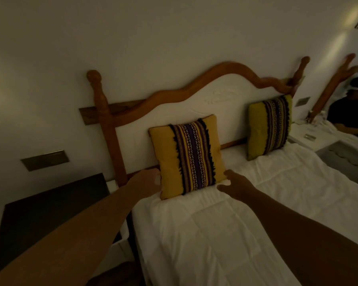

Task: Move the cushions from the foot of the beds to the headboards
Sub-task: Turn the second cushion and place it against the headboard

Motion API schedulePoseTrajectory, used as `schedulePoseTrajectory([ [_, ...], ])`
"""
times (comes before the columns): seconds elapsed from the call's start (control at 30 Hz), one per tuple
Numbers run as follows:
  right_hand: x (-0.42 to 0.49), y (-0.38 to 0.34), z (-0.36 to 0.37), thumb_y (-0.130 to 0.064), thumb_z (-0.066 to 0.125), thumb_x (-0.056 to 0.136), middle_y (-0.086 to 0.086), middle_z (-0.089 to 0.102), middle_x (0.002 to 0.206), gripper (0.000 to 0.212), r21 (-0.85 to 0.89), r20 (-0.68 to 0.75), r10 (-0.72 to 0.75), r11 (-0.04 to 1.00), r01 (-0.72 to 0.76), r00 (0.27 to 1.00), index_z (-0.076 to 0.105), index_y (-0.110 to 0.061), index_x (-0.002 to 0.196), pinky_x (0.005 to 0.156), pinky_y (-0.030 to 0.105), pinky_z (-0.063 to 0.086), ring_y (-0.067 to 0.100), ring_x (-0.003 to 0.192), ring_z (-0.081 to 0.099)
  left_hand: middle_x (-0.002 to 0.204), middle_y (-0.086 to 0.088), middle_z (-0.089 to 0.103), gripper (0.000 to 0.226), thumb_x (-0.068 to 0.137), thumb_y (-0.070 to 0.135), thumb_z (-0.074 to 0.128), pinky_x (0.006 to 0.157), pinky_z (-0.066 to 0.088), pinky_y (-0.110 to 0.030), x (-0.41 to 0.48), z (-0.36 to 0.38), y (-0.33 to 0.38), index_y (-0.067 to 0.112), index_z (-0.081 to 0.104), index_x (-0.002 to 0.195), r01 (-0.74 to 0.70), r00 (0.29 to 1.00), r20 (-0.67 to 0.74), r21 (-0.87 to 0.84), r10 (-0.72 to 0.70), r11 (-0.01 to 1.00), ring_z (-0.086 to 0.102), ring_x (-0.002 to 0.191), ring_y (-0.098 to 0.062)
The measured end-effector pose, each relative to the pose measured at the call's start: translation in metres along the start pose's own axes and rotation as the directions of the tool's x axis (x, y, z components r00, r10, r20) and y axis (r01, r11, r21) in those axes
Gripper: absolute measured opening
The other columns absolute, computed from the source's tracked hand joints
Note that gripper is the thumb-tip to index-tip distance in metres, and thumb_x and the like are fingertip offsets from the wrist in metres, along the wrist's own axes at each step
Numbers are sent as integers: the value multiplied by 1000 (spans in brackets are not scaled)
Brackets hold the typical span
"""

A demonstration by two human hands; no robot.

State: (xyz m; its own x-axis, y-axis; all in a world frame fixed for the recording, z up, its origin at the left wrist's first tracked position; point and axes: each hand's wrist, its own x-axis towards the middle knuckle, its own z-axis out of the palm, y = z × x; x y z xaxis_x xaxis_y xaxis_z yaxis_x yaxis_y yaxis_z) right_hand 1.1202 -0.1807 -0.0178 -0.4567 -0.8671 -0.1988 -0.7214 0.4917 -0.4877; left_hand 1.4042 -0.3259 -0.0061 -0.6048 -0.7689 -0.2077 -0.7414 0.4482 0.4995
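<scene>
A yellow cushion [186, 155] with a purple patterned stripe and black fringe stands upright against the white padded headboard [205, 104] of the near bed. My left hand [146, 180] is at its lower left edge, fingers loosely curved and just touching it. Just off the cushion's lower right corner, my right hand [232, 183] has its thumb and fingers spread in an open curve and holds nothing. A second, greener cushion [269, 125] of the same pattern leans against the headboard further right.
White quilts [225, 234] cover the beds. A dark bedside surface [50, 209] lies to the left, below a wall plate [44, 159]. At the far right are a white nightstand [310, 135], another headboard post [331, 85] and a seated person [353, 108].
</scene>
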Motion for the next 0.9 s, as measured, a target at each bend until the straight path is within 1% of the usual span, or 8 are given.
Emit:
schedulePoseTrajectory([
  [0.17, 6, -2, -6, -38, 71, 87, 13, 56, 139, 66, 23, -5, 5, 1000, -5, 1000, 44, -13, 142, 91, 29, 42, 30, 124, 55, 136, -18, 57, 52, 95, 30, 62, 84, 34, -14, 6, 0, -5, 0, 50, 136, -1, 1000, -26, -46, 0, 999, 55, 122, -28],
  [0.27, 14, -1, -5, -39, 71, 88, 13, 55, 140, 67, 38, -13, 19, 999, -19, 1000, 44, -11, 142, 92, 29, 41, 29, 126, 54, 136, -17, 58, 53, 93, 30, 64, 78, 29, -11, 14, 5, -8, 1, 50, 135, 3, 999, -42, -74, -6, 997, 56, 120, -27],
  [0.4, 32, 0, 0, -40, 69, 89, 12, 54, 140, 63, 29, -16, -10, 1000, 11, 1000, 46, -12, 140, 90, 28, 40, 28, 123, 55, 132, -16, 60, 51, 92, 28, 65, 79, 30, -12, 32, 9, -8, 4, 52, 135, -5, 996, -88, -116, -5, 993, 57, 118, -25],
  [0.5, 56, 1, 2, -40, 70, 88, 11, 53, 143, 65, 88, -13, 22, 996, -20, 1000, 45, -12, 142, 88, 26, 38, 28, 124, 55, 133, -15, 60, 53, 90, 26, 68, 87, 32, -15, 50, 9, -9, 5, 51, 136, -5, 993, -114, -148, -12, 989, 56, 120, -25],
  [0.57, 76, 4, 4, -39, 71, 88, 11, 52, 144, 67, 122, -12, 39, 992, -37, 999, 44, -11, 143, 89, 26, 36, 29, 126, 53, 134, -14, 59, 56, 90, 27, 69, 86, 31, -14, 65, 10, -11, 7, 50, 138, -4, 993, -117, -168, -16, 986, 56, 120, -23],
  [0.7, 121, 15, 6, -38, 73, 86, 11, 49, 147, 75, 155, 4, 73, 985, -73, 997, 38, -13, 147, 95, 30, 41, 30, 130, 51, 126, -13, 61, 50, 90, 25, 69, 67, 30, -2, 110, 19, -24, 6, 53, 133, 20, 994, -97, -209, -41, 978, 49, 100, -9],
  [0.8, 158, 28, 8, -42, 74, 85, 13, 41, 154, 91, 171, 68, 114, 977, -124, 991, 25, -13, 155, 108, 43, 43, 32, 135, 48, 108, 4, 56, 48, 89, 26, 70, 67, 31, -5, 149, 30, -36, 9, 54, 130, 80, 992, -70, -273, -102, 959, 52, 99, -12],
  [0.9, 199, 43, 10, -41, 74, 85, 14, 39, 155, 92, 191, 89, 150, 968, -164, 985, 22, -12, 156, 109, 41, 41, 31, 137, 46, 91, 21, 43, 53, 87, 26, 72, 69, 34, -15, 189, 42, -48, 10, 50, 133, 151, 983, -39, -359, -177, 921, 47, 94, -8],
])
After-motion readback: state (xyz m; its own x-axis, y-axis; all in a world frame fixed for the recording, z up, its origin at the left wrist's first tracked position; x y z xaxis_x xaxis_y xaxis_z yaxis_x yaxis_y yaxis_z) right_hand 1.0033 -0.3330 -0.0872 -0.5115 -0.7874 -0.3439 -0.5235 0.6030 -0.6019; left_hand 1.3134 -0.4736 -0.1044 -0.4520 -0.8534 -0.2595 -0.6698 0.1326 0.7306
